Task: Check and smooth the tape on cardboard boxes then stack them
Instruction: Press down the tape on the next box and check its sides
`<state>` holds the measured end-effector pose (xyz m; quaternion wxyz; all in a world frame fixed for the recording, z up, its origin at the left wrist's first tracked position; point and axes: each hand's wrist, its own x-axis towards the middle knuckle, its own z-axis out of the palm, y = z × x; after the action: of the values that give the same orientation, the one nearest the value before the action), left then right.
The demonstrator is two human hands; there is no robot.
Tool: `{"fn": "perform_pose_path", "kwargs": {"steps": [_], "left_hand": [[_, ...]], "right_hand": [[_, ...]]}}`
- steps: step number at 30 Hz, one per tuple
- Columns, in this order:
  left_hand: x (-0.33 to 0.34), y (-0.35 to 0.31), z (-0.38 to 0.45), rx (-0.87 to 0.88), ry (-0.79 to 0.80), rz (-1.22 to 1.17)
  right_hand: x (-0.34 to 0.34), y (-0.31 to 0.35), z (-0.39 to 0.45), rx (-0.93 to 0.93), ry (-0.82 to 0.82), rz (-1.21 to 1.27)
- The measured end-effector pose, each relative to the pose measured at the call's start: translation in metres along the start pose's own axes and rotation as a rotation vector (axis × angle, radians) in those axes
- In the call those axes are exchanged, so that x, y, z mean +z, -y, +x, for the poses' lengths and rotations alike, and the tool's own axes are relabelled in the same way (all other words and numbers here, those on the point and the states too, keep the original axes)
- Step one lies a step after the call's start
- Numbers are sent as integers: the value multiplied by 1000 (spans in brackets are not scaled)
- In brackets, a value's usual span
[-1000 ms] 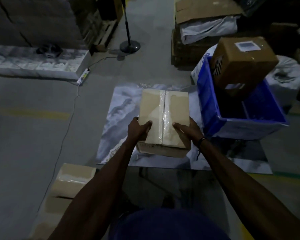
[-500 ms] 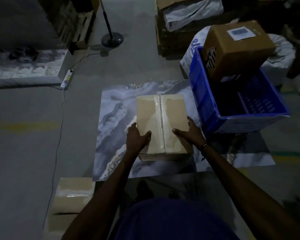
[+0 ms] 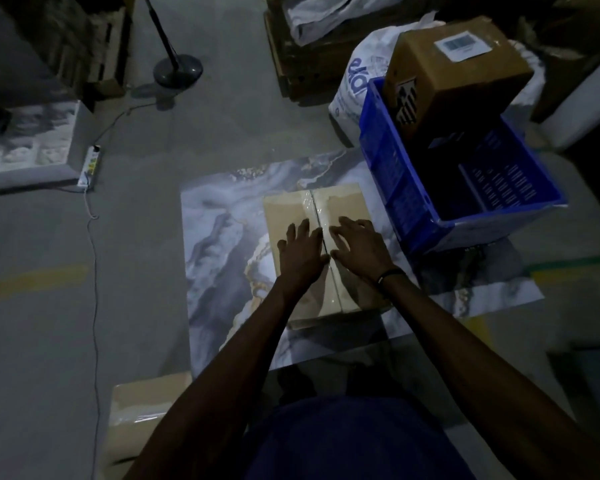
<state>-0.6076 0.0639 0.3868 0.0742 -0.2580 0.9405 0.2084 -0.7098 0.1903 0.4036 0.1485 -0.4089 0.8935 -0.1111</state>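
A light cardboard box (image 3: pixel 343 206) lies on a marbled sheet (image 3: pixel 222 237) on the floor, with clear tape (image 3: pixel 314 202) running down its middle seam. My left hand (image 3: pixel 302 251) lies flat on the box top just left of the tape, fingers straight. On the other side of the seam, my right hand (image 3: pixel 359 245) presses flat with spread fingers. A second taped box (image 3: pixel 142 407) sits on the floor at the lower left. A darker brown box (image 3: pixel 454 74) with a white label stands tilted in a blue crate (image 3: pixel 385 174).
A white printed sack (image 3: pixel 357 84) sits behind the crate. A fan stand base (image 3: pixel 178 69) and a power strip (image 3: pixel 90 166) with a cable lie on the floor to the left. A pale slab (image 3: pixel 32 150) is at far left. Pallets with cloth fill the back.
Both hands left the near corners of the box, where they held its edges, and moved up onto its top, now lying flat on either side of the tape seam.
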Motion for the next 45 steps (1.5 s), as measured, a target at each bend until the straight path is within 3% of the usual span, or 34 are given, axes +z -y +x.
{"fn": "perform_pose_path", "kwargs": {"steps": [6,13,29,34,40,45], "left_hand": [[1,3,-12,17,-16,-18],[17,-5,-72,-6,-18,-24],[48,-17,-99,-42,-121,-118],[21,-22,-57,-115,-81,-151],[3,-14,-11,-179,107,-113],[-2,-20,-2,-214,126,-81]], "right_hand": [[-2,3,-9,-29,5,-27],[1,-3,-49,-43,118,15],[10,-20,-80,-185,82,24],[-10,-13,-46,-220,39,6],[-21,-3,-2,-140,117,-87],[-23,-1,7,-135,138,-97]]}}
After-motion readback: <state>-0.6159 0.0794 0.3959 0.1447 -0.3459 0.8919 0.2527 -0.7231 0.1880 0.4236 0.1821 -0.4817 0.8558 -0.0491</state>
